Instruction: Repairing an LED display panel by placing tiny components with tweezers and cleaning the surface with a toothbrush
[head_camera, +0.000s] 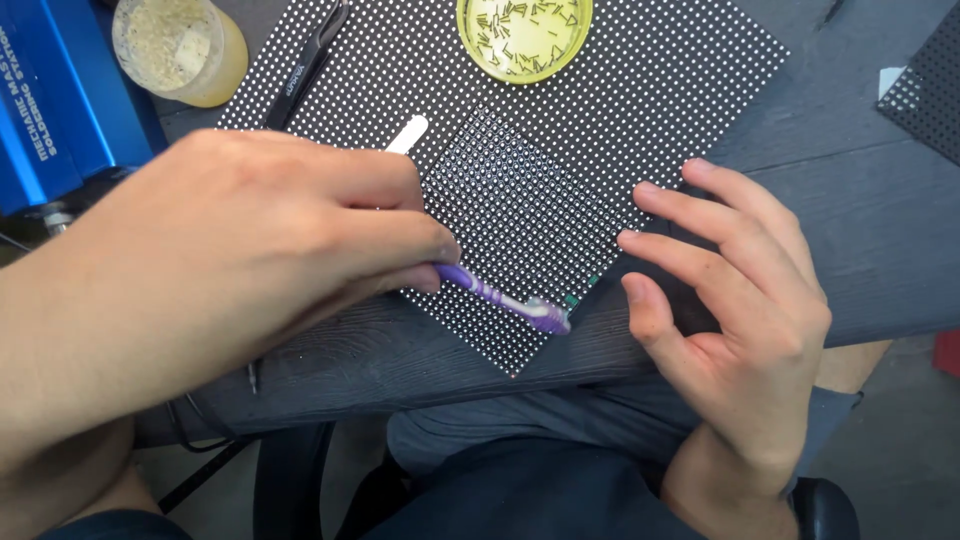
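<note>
- left hand (235, 245) comes in from the lower left, knuckles up, fingers curled tight in a pinch grip, forearm running off the frame edge
- right hand (745, 310) sits lower right, fingers spread and pointing left, pressed flat, thumb tucked underneath

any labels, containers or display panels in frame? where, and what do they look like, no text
Small dotted panel: centre, black diamond, white dots, under both hands.
Large dotted panel: beneath it, black.
Third dotted panel: right edge, partly visible.
Blue box: top left, white lettering.
Jar: top left, yellowish.
Round dish: top centre, yellow-green.
</note>
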